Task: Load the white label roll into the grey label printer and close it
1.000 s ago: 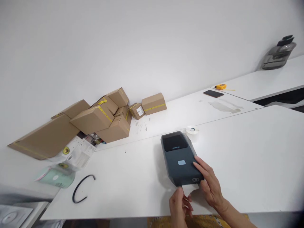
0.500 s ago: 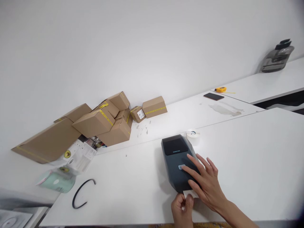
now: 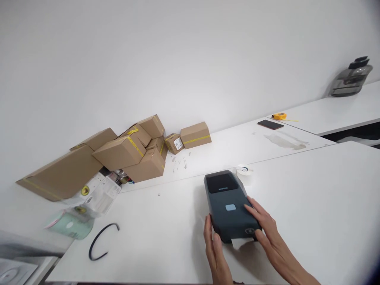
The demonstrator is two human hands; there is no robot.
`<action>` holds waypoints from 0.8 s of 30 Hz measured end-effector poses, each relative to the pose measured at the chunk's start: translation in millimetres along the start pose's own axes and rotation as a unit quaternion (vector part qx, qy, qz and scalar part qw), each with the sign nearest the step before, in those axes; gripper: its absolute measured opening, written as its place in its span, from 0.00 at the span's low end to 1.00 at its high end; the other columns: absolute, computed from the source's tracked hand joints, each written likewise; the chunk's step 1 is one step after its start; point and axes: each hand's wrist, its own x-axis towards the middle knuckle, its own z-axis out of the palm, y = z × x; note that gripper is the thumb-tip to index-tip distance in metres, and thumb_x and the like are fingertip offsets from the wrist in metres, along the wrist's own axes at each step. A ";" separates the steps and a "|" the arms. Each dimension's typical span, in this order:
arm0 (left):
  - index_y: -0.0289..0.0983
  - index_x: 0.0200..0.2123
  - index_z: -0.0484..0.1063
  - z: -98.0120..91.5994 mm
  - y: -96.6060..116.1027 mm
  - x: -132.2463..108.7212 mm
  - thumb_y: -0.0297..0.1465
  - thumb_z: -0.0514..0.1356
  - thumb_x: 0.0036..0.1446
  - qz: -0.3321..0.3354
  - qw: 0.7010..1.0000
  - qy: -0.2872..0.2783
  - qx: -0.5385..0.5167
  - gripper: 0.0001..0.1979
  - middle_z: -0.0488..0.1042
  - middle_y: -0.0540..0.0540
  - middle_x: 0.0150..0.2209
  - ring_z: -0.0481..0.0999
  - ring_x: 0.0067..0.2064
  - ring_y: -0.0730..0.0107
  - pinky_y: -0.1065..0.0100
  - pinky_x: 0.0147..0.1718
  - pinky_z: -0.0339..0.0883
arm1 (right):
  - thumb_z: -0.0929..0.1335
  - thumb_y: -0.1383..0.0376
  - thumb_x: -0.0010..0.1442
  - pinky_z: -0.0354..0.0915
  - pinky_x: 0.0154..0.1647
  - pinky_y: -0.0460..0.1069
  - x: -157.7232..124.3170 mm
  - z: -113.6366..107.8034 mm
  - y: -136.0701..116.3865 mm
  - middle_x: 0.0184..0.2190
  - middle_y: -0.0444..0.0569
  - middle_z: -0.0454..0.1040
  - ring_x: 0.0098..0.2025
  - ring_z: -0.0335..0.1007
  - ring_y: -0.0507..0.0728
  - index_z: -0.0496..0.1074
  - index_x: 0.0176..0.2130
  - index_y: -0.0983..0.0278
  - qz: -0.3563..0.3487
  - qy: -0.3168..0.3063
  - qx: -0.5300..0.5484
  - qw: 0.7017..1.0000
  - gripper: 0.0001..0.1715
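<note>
A dark blue-grey device [image 3: 225, 219] with a black top panel and a light blue button [image 3: 230, 207] stands on the white table. White paper [image 3: 242, 242] sticks out of its near end. My left hand [image 3: 216, 253] lies against the device's near left corner, and my right hand [image 3: 268, 233] is around its near right side, so the device is held between them. A white roll [image 3: 244, 176] sits just behind the device on the right.
Cardboard boxes [image 3: 118, 152] are piled at the back left. A black curved band [image 3: 94, 243] and a mint-green package [image 3: 71, 225] lie at the left. Farther back are a phone [image 3: 270, 124], a yellow tape measure [image 3: 279, 116] and a bottle [image 3: 350, 79].
My left hand has let go of the paper and moved to the device's left corner. My right hand has left the button for the right side. The device's near end appears slightly turned.
</note>
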 end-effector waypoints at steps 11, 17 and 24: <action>0.39 0.57 0.68 6.2 63.3 61.9 0.46 0.47 0.66 0.110 0.994 -0.011 0.020 0.24 0.74 0.41 0.55 0.71 0.58 0.63 0.62 0.60 0.59 | 0.54 0.51 0.69 0.49 0.68 0.63 101.8 -18.7 -33.5 0.69 0.48 0.53 0.69 0.48 0.64 0.51 0.68 0.51 -0.063 0.035 0.086 0.994 0.31; 0.37 0.54 0.68 29.4 43.6 121.2 0.36 0.56 0.60 0.091 0.975 -0.079 0.186 0.20 0.71 0.40 0.57 0.68 0.60 0.59 0.62 0.57 0.61 | 0.56 0.52 0.69 0.62 0.58 0.62 204.2 -12.7 -45.9 0.56 0.53 0.71 0.57 0.67 0.63 0.57 0.65 0.57 -0.036 0.105 0.058 0.992 0.29; 0.35 0.56 0.66 45.0 26.3 135.4 0.39 0.61 0.54 0.067 0.959 -0.104 0.255 0.27 0.70 0.35 0.58 0.68 0.60 0.52 0.59 0.56 0.61 | 0.61 0.54 0.67 0.64 0.55 0.60 215.0 -16.8 -32.4 0.54 0.57 0.71 0.55 0.68 0.63 0.64 0.59 0.61 -0.058 0.207 0.017 0.976 0.25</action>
